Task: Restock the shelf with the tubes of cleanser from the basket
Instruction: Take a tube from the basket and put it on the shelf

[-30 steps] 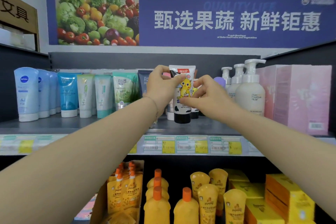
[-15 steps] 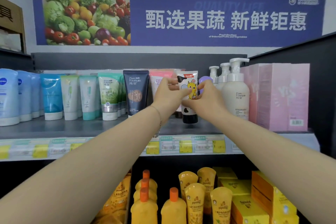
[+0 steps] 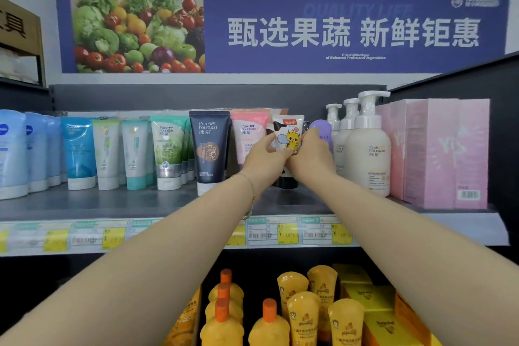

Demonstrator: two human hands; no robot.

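Head view: glossy white cleanser tube (image 3: 289, 132), cartoon-printed and black-capped, upright right of the matte navy tube (image 3: 209, 149) on the grey metal shelf (image 3: 112, 202), pushed deeper than a second ago. Pinched from both sides by left hand (image 3: 264, 160) and right hand (image 3: 311, 157), fingers curled.

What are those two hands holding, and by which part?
One white plastic tube with a yellow cartoon figure, gripped around its middle: the left hand on its left side, the right hand on its right.
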